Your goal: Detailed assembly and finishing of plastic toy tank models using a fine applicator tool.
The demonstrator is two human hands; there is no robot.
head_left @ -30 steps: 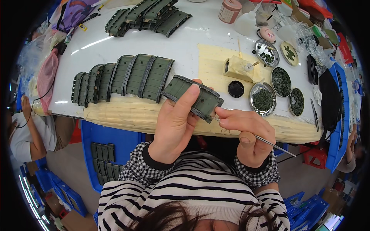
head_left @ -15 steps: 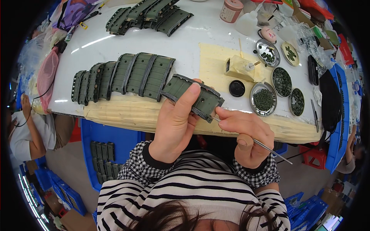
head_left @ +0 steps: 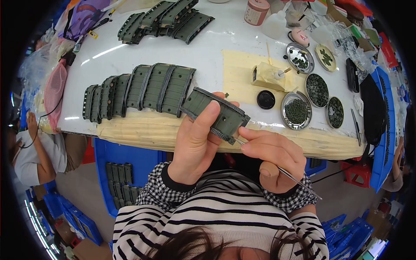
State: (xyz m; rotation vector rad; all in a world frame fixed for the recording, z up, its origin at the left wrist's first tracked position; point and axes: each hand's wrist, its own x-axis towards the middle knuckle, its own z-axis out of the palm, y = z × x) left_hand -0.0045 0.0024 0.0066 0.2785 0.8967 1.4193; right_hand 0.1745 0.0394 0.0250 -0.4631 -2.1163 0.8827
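My left hand grips a dark green, slightly curved ribbed panel, tilted over the table's padded front edge, thumb on top and fingers beneath. The panel has grey toothed strips along its long sides and a few small holes. My right hand pinches a slender metal tool, and its tip meets the panel's near right corner. A tan cover wraps one finger of that hand. What exactly the tip touches is too small to tell. Left of my left hand, a row of similar green panels lies on the table.
More panels are stacked at the back. To the right stand metal dishes and round tins of small green pieces, a wrapped block and a black lid. A blue tray with panels sits below the table edge.
The held panel and both hands have shifted slightly down in the picture. The tool stays at the panel's near right corner, its rear end now lower.
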